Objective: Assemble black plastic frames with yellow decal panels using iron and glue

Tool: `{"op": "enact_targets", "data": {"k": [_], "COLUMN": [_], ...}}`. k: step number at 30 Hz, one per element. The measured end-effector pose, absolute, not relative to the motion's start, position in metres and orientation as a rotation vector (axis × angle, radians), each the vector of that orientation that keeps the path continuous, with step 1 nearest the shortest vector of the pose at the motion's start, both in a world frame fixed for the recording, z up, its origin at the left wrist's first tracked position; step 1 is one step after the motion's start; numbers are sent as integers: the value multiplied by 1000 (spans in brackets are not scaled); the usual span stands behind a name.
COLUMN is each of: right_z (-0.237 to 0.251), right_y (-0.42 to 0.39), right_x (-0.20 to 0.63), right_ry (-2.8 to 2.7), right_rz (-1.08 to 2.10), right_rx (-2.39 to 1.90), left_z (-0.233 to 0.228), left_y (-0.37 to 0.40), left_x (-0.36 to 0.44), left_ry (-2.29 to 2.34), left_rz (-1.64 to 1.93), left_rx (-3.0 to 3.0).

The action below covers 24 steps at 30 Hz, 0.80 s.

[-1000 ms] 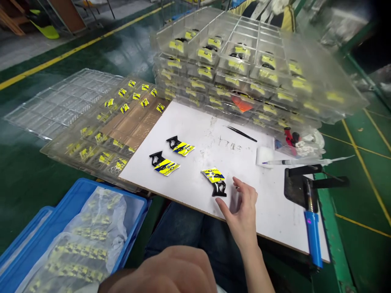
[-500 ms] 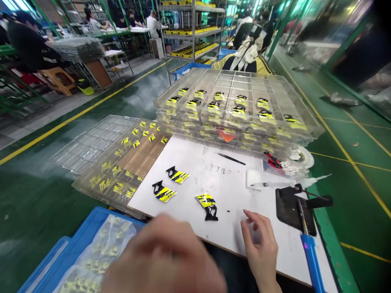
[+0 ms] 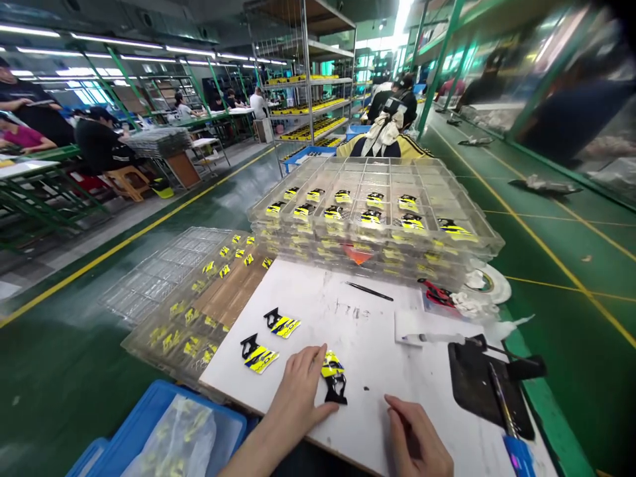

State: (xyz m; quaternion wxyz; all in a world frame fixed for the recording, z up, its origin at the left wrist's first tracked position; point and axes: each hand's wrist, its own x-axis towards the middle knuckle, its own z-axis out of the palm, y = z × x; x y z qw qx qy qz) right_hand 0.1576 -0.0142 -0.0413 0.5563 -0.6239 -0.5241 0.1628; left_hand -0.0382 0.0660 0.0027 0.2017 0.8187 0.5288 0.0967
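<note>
My left hand [image 3: 301, 391] is over the white board, fingers and thumb apart around the left side of a yellow-and-black plastic piece [image 3: 334, 384]. Its fingertips are at the yellow end and the thumb by the black end; whether they touch it I cannot tell. Two similar pieces, one upper [image 3: 282, 323] and one lower [image 3: 259, 355], lie left of that hand. My right hand [image 3: 417, 437] rests low at the board's front, fingers loosely bent, with nothing visible in it. A small dark speck [image 3: 366, 389] lies between the hands.
Stacked clear compartment trays [image 3: 348, 232] stand behind the board, another tray [image 3: 169, 331] to its left. Tweezers [image 3: 370, 291], a syringe-like tube [image 3: 432, 338] and a blue-handled iron [image 3: 519, 457] are on the board. A blue bin [image 3: 233, 430] holds bagged pieces. A person [image 3: 387, 136] sits beyond.
My left hand has come down from close to the camera to the nearest piece. My right hand stays near the board's front. The view has tilted upward.
</note>
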Motion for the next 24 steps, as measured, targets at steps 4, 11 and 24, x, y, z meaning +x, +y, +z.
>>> {"op": "enact_targets", "data": {"k": [4,11,24], "right_z": [-37,-27,97], "right_y": [-18,-9,73], "right_x": [162,169,203], "right_ry": [-1207,-1080,-1089], "right_rz": [547,944,703], "right_rx": [-1474,-1497,-1473], "left_z": [10,30,14], "left_y": [69,63,60], "left_x": [-35,-25,-72], "left_ry": [1453,1251,1437], "left_rz": [272,500,1030], "left_rx": [2286,2364,2249]}}
